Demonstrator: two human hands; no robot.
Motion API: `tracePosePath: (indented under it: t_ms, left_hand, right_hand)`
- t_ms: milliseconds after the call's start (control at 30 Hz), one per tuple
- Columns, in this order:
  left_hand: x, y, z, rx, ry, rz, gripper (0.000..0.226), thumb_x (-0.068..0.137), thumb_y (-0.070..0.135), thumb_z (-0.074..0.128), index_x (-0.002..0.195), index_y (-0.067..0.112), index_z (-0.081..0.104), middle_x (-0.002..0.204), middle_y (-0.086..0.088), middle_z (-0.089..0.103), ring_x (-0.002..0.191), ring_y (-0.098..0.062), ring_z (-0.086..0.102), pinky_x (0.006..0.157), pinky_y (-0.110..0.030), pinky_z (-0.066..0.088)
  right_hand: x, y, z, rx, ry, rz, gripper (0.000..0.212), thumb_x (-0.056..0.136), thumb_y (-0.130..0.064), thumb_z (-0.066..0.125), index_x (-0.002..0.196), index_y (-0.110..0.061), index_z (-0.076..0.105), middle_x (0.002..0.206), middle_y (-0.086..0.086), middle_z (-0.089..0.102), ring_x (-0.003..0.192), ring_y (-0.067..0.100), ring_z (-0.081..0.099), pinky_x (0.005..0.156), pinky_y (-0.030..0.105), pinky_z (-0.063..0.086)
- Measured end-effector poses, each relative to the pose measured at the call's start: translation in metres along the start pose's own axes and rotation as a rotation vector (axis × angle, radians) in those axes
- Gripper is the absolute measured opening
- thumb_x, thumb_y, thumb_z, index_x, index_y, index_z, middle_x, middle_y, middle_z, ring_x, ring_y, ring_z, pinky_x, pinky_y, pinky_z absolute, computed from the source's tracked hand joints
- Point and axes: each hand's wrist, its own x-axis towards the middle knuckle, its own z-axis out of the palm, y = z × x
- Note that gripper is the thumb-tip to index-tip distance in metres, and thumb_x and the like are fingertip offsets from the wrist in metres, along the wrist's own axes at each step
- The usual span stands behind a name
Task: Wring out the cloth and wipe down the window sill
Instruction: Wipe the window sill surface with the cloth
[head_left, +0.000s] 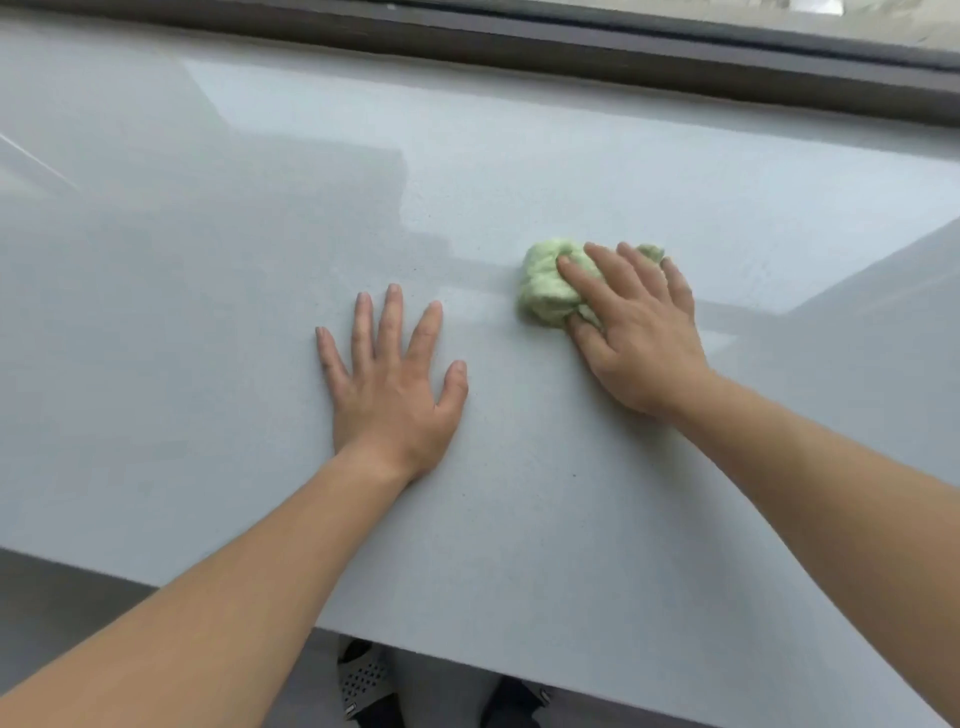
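Note:
A crumpled light green cloth (545, 291) lies on the wide pale grey window sill (208, 260), right of centre. My right hand (634, 332) presses flat on top of the cloth, fingers spread over it, so the cloth's right part is hidden. My left hand (389, 384) rests palm down on the bare sill to the left of the cloth, fingers apart, holding nothing.
A dark window frame (571, 57) runs along the sill's far edge, with glass behind it. The sill's near edge (467, 660) crosses the bottom of the view. Below it lie grey floor and my feet in dark sandals (363, 680).

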Motion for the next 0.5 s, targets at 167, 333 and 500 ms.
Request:
tracePosePath:
  t_ms: [167,333,500]
  left_hand:
    - [0.002,0.000,-0.003,-0.014,-0.041,-0.008,0.071,0.088,0.062,0.015,0.154,0.037,0.011,0.166,0.002,-0.008,0.150,-0.021,-0.019,0.116,-0.063,-0.011]
    - [0.020,0.013,-0.012,-0.084,-0.006,0.007,0.070,0.087,0.058,0.022,0.149,0.027,0.027,0.164,-0.009,0.004,0.151,-0.024,-0.012,0.115,-0.062,-0.014]
    - [0.073,0.057,-0.018,-0.152,-0.039,0.094,0.070,0.090,0.056,0.020,0.154,0.028,0.021,0.166,-0.006,-0.006,0.151,-0.024,-0.018,0.116,-0.059,-0.016]
  right_hand:
    - [0.040,-0.010,-0.002,0.041,0.026,0.184,0.055,0.099,-0.047,0.029,0.152,-0.043,0.015,0.164,-0.006,0.011,0.151,0.026,0.001,0.120,0.052,-0.007]
    - [0.035,0.016,-0.011,-0.017,-0.069,-0.167,0.057,0.096,-0.052,0.026,0.152,-0.045,0.018,0.162,-0.010,0.019,0.151,0.021,0.009,0.121,0.047,0.000]
    - [0.104,0.045,-0.021,0.063,0.049,0.245,0.055,0.098,-0.046,0.033,0.151,-0.044,0.019,0.163,-0.007,0.016,0.151,0.023,0.007,0.120,0.050,-0.002]
